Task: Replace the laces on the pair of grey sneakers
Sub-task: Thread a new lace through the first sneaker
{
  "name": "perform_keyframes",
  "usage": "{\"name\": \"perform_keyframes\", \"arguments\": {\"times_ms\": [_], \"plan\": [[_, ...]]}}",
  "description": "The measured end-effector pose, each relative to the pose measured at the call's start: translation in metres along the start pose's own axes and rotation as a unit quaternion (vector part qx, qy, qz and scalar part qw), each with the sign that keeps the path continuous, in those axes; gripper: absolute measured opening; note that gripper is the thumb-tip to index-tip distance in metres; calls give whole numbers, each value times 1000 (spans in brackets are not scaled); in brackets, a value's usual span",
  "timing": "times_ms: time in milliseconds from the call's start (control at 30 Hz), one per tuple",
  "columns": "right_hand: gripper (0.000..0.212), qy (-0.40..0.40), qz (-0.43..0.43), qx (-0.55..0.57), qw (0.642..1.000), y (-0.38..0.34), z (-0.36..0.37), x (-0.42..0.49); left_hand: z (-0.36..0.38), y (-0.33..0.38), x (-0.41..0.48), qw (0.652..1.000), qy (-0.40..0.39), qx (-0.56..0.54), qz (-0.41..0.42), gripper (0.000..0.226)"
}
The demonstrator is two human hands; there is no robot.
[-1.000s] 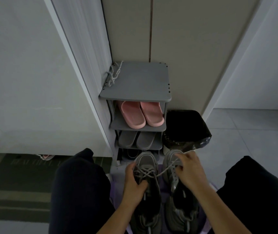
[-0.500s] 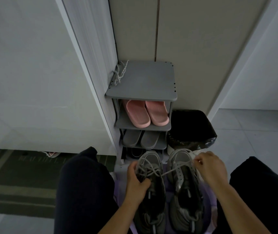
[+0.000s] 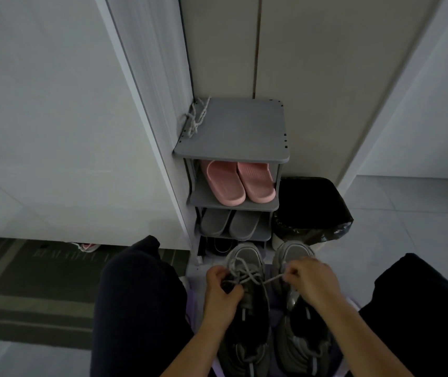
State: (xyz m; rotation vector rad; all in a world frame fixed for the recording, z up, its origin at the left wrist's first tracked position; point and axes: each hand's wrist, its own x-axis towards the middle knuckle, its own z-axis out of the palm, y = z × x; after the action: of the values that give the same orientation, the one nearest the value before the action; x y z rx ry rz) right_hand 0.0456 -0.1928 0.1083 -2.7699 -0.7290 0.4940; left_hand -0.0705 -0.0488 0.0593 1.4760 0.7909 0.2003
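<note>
Lace drawn taut between the two hands.

The left hand [image 3: 221, 292] curls round the left sneaker [image 3: 244, 257] at its laces, holding it down. The right hand [image 3: 312, 281] pinches a lace [image 3: 269, 280] end that runs taut from that shoe, above the right sneaker [image 3: 290, 251]. Both shoes sit under the hands, toes beyond the knuckles. Risk: a hard pull could cinch the crossed loops by the left fingers into a knot, or drag the shoe out of its grip.

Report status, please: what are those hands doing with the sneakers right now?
Left hand grips the left-side sneaker at its lacing. Right hand pinches a lace strand, taut between the hands. Nothing seen in the way.
</note>
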Motion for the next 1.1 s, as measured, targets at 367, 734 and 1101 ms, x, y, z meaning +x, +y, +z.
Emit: {"name": "perform_keyframes", "arguments": {"times_ms": [367,734,1101], "plan": [[13,135,38,134,981,3,1,-1,2,3,-2,999,3,31,43,47],[8,158,172,258,938,62,-3,2,-4,8,0,997,34,58,30,44],[5,150,174,686,690,31,-16,-1,-13,39,16,953,92,-290,-10,17]]}}
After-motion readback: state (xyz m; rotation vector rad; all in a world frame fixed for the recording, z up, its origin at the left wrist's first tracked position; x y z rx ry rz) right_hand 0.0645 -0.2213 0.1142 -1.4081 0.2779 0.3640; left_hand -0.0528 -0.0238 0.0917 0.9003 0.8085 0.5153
